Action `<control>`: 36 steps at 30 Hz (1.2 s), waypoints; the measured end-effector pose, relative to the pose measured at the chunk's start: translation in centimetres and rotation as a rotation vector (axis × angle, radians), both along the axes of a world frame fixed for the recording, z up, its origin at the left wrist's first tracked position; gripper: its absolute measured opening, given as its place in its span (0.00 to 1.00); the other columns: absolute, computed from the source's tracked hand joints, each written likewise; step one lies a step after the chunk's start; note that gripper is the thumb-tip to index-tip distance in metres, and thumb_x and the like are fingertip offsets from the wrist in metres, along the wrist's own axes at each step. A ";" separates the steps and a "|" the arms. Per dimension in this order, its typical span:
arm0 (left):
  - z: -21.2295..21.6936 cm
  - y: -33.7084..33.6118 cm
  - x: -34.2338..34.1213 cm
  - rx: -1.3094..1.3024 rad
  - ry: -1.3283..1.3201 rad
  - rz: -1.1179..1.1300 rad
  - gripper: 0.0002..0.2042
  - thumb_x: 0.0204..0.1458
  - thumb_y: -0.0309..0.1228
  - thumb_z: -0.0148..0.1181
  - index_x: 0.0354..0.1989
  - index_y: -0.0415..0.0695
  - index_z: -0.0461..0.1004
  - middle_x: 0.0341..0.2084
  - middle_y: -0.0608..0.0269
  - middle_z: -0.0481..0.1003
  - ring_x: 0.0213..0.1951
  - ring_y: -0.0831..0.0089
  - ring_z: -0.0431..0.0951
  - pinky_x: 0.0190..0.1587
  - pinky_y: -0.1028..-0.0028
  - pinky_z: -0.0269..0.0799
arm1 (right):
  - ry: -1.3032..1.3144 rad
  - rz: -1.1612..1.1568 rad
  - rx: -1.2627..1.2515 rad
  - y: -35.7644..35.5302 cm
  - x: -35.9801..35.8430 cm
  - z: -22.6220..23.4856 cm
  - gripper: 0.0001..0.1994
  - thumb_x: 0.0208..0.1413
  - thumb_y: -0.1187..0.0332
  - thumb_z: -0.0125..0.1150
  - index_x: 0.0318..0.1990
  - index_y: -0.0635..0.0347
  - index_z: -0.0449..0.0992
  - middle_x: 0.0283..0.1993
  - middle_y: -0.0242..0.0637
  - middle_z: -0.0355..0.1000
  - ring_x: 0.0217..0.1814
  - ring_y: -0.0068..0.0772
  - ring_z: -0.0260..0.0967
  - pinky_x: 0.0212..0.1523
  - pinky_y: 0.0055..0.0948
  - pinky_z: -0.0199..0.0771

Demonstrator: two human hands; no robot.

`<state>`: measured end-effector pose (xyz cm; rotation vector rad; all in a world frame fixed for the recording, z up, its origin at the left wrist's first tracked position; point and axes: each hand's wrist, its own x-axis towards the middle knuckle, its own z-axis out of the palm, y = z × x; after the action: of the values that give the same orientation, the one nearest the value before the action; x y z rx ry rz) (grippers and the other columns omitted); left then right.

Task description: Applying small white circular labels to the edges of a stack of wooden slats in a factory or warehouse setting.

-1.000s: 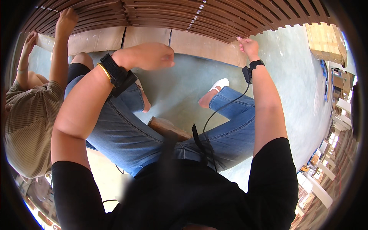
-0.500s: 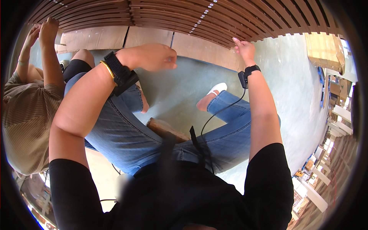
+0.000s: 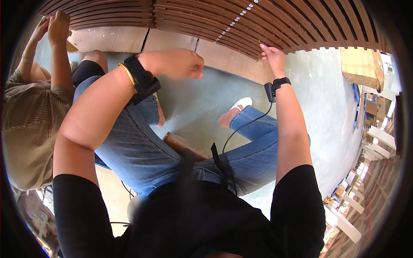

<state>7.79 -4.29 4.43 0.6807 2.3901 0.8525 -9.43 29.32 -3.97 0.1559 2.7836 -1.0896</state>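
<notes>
A brown slatted wooden panel (image 3: 198, 21) spans the far side, with a row of small pale round discs (image 3: 237, 19) across its slats. My right hand (image 3: 272, 56) is at the panel's near edge, thumb and forefinger pinched close to a slat end; anything between them is too small to tell. My left hand (image 3: 178, 63) hovers nearer to me, left of centre and apart from the panel. Its fingers are curled in and slightly blurred, and what they hold, if anything, is hidden.
Wooden boards (image 3: 172, 41) lie under the panel. At the left, another person's hands (image 3: 58, 28) are at the panel's edge. A cardboard box (image 3: 361, 69) stands at the far right. A cable (image 3: 238, 127) hangs from my right wrist device across my lap.
The panel appears slightly farther right in view. My left hand has shifted a little right, fingers still curled. My right hand stays pinched at the panel edge.
</notes>
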 end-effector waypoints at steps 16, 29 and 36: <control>0.4 -0.5 0.2 0.009 0.029 0.016 0.14 0.53 0.42 0.53 0.39 0.44 0.73 0.33 0.58 0.75 0.38 0.58 0.74 0.42 0.65 0.69 | 0.069 0.049 0.060 -2.7 0.3 2.8 0.21 0.46 0.49 0.64 0.26 0.63 0.79 0.21 0.33 0.75 0.19 0.20 0.69 0.25 0.22 0.70; 0.9 -0.9 0.4 0.011 0.058 0.007 0.14 0.53 0.42 0.54 0.39 0.45 0.73 0.32 0.58 0.75 0.37 0.58 0.75 0.41 0.65 0.69 | 0.146 0.084 0.099 -3.9 0.6 4.5 0.21 0.47 0.50 0.65 0.25 0.63 0.79 0.20 0.33 0.75 0.15 0.19 0.67 0.21 0.20 0.68; 1.4 -1.2 0.6 -0.004 0.051 0.044 0.14 0.53 0.42 0.54 0.39 0.45 0.73 0.31 0.59 0.75 0.37 0.59 0.75 0.41 0.66 0.70 | 0.154 0.088 0.149 -4.4 0.8 5.0 0.21 0.49 0.50 0.63 0.26 0.63 0.80 0.20 0.32 0.74 0.16 0.18 0.67 0.21 0.19 0.67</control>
<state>8.41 -5.45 5.85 0.6574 2.4597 0.8586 -8.60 24.91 1.04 -0.0364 2.9765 -0.9098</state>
